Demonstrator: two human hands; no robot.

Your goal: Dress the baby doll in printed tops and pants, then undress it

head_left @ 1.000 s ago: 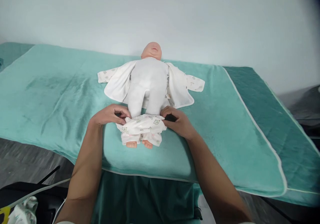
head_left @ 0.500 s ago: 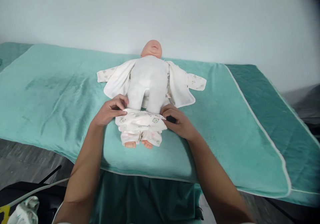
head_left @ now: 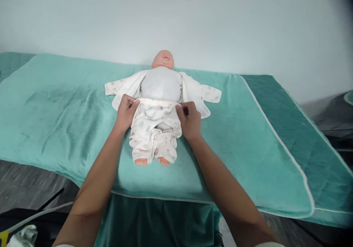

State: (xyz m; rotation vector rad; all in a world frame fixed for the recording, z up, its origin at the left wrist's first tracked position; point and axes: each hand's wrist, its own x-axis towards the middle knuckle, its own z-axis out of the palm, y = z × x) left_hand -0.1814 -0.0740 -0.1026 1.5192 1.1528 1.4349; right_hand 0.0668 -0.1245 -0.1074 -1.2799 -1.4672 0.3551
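A baby doll (head_left: 160, 83) lies on its back, its head toward the wall and its feet toward me. White printed baby pants (head_left: 154, 129) cover its legs up to the hips, with the toes showing below the cuffs. My left hand (head_left: 127, 111) pinches the waistband at the left side. At the right side, my right hand (head_left: 190, 119) grips the same waistband, fingers closed. An unfastened white baby jacket (head_left: 193, 89) is on the doll's arms, its front panels spread out to both sides and the doll's pale torso bare between them.
A light green cloth (head_left: 68, 111) covers the table, over a darker green quilted cover (head_left: 278, 103) at the right. The pale wall (head_left: 176, 19) rises behind. At lower left, a crumpled printed cloth (head_left: 24, 236) lies on something black beside a pale cable (head_left: 38, 214).
Both hands have drawn the pants' waistband up from the doll's lower legs to its hips. The pants, bunched before, now spread over the thighs. The camera view has shifted slightly.
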